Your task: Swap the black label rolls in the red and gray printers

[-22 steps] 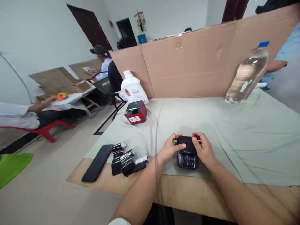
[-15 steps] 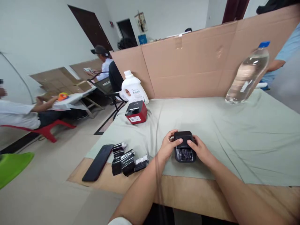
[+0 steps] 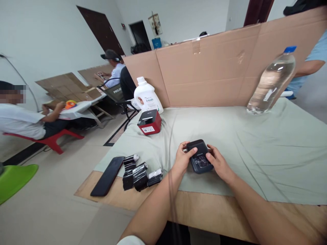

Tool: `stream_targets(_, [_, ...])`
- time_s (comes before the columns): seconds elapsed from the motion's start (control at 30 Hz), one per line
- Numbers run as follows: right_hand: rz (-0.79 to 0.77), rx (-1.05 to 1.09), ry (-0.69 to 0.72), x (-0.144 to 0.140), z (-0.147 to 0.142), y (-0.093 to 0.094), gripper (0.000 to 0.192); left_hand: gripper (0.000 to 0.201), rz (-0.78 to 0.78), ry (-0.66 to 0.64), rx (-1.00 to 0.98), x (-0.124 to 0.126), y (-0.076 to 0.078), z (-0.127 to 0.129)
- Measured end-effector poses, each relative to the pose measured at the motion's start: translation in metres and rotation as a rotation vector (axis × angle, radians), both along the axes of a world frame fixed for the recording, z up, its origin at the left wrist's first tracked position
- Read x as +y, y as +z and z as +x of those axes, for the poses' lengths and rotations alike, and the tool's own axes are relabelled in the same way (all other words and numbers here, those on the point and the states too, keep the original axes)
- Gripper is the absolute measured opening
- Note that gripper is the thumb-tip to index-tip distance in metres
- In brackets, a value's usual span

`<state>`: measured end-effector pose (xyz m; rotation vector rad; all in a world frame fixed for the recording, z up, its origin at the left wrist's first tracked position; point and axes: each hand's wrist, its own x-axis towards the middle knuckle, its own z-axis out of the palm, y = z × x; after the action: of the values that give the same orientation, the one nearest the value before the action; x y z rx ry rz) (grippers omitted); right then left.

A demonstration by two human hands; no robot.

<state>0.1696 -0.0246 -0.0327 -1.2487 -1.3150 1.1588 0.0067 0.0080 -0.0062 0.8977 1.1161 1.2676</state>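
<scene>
Closest to the camera, two bare forearms reach forward over the wooden front edge of a table covered with a pale green cloth. Between the hands sits a small black label printer, resting on the cloth near the table's front edge. Each hand's grip is closed on it: the left hand holds its left side with the thumb laid on top, and the right hand holds its right side with the thumb on the front.

To the left, on the bare wood and cloth edge, lie a black phone and, just beside it, a cluster of black label rolls.

Farther back on the left stands a red and black label printer, with a white plastic jug just behind it. At the far right a clear water bottle with a blue cap stands against a cardboard screen that closes off the table's back.

Beyond, on the left, two other people sit at another table.
</scene>
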Motion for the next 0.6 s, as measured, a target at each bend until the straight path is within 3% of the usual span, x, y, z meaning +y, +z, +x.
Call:
stream_targets(0.1, [0.118,-0.241,0.002,-0.004,-0.004,-0.002,0.091,0.064,-0.031,0.150,-0.004,0.007,-0.010,0.000])
stream_targets(0.23, [0.211,-0.540,-0.014,-0.009,-0.016,-0.005,0.108,0.062,-0.022,0.169,0.024,0.012,-0.018,0.001])
stream_targets(0.47, [0.243,-0.725,-0.166,-0.005,-0.026,-0.007,0.096,0.048,-0.053,0.115,0.158,0.014,-0.017,-0.003])
stream_targets(0.6, [0.191,-0.818,-0.298,0.027,0.009,-0.005,0.092,0.033,-0.146,0.098,0.171,0.018,-0.016,-0.005])
